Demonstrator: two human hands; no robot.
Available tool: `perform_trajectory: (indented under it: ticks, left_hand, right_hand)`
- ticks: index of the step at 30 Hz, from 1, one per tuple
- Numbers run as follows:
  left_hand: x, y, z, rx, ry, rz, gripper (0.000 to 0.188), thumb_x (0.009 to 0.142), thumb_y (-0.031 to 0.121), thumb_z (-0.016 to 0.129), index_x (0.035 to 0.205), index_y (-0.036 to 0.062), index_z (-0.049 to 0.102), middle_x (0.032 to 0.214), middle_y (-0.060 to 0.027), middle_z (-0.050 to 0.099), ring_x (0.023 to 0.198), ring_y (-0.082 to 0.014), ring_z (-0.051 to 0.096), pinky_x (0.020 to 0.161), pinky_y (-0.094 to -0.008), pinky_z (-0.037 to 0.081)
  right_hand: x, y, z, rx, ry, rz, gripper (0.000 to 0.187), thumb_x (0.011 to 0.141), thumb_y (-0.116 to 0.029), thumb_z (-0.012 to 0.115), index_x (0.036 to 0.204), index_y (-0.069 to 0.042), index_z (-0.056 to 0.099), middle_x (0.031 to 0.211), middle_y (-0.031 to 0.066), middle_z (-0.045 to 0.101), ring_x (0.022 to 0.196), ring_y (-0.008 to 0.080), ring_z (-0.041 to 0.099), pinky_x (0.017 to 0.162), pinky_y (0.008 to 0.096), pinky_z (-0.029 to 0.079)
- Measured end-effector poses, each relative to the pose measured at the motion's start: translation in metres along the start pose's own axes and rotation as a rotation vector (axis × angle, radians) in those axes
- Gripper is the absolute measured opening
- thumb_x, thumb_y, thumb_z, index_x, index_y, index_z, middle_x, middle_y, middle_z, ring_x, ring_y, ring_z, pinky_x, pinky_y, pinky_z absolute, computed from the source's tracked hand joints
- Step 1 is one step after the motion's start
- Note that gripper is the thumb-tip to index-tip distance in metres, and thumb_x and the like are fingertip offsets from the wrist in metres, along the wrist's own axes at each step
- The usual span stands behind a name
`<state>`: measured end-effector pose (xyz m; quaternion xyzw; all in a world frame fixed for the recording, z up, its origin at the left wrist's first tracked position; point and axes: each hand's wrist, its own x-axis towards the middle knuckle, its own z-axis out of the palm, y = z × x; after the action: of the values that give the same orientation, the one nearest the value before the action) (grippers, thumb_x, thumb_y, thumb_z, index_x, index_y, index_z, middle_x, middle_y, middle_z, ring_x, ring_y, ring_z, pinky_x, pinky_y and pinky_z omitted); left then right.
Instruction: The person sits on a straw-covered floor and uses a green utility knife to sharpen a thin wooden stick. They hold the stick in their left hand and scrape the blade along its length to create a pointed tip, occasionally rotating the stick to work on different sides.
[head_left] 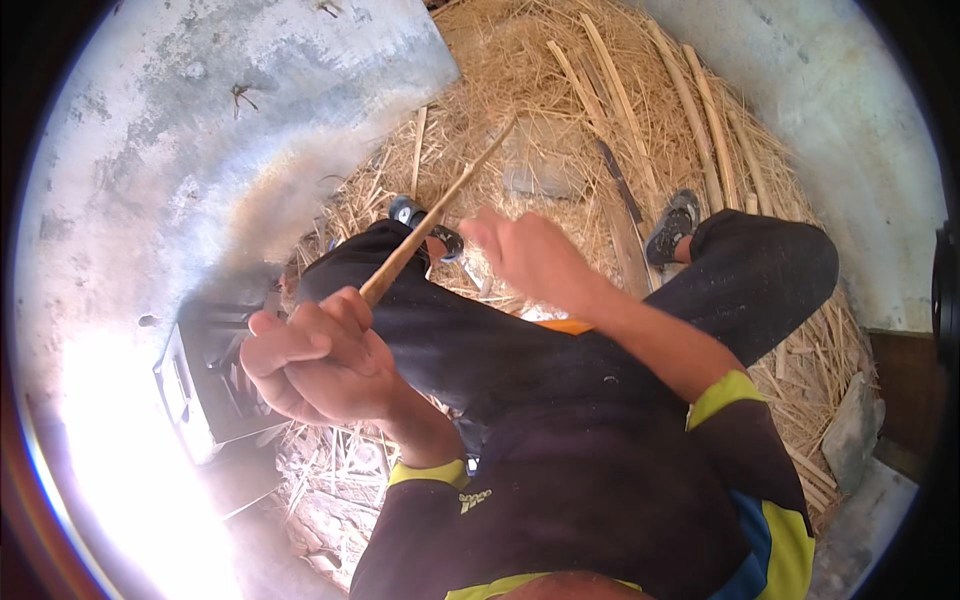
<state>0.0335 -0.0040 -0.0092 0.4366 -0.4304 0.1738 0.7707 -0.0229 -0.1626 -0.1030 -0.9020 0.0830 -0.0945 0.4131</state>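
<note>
A slim, tapering wooden stick [436, 213] slants up and away, its thick end in my left hand [325, 362]. The fingers of that hand are curled around it near the palm. My right hand [532, 258] is beside the stick's middle, on its right, slightly smeared by motion. Its fingers look curled in; whether anything is in them is hidden. My legs in dark trousers [440, 330] are spread beneath both hands, and an orange thing [566, 326] shows partly under my right forearm.
Straw [490, 50] covers the floor, with long wooden sticks [690, 120] lying at the far right. A flat grey block [543, 178] rests between my feet. Pale walls [240, 150] stand on both sides. A dark metal frame [215, 375] is at the left, a stone slab [853, 432] at the right.
</note>
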Motion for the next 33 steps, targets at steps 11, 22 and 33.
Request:
perform_trajectory:
  ticks: [11,22,33]
  left_hand:
    - [0.000,-0.001,-0.003,-0.034,0.069,-0.025,0.034,0.105,0.010,0.020,0.080,0.0045,0.042,0.043,-0.0036,0.034,0.032,-0.0068,0.015,0.035,-0.0243,0.019]
    - [0.006,-0.003,-0.014,0.099,0.184,0.000,0.030,0.104,0.008,0.024,0.081,0.0044,0.043,0.043,-0.0001,0.026,0.034,-0.0058,0.011,0.035,-0.0235,0.017]
    - [0.012,-0.006,-0.014,0.092,0.178,0.020,0.029,0.103,0.007,0.025,0.081,0.0049,0.045,0.043,0.0002,0.027,0.033,-0.0045,0.011,0.034,-0.0222,0.018]
  right_hand:
    - [-0.003,-0.009,0.016,0.111,0.038,-0.100,0.034,0.103,-0.029,0.037,0.094,-0.003,0.057,0.067,0.0224,0.059,0.057,0.0430,0.058,0.053,0.0493,0.046]
    - [0.017,0.003,0.023,0.131,0.036,-0.064,0.038,0.102,-0.035,0.042,0.096,-0.002,0.061,0.060,0.0258,0.055,0.061,0.0441,0.059,0.055,0.0504,0.046]
    - [0.036,0.016,0.031,0.068,0.054,0.176,0.037,0.102,-0.034,0.042,0.094,-0.003,0.062,0.059,0.0228,0.057,0.058,0.0430,0.060,0.055,0.0497,0.046]
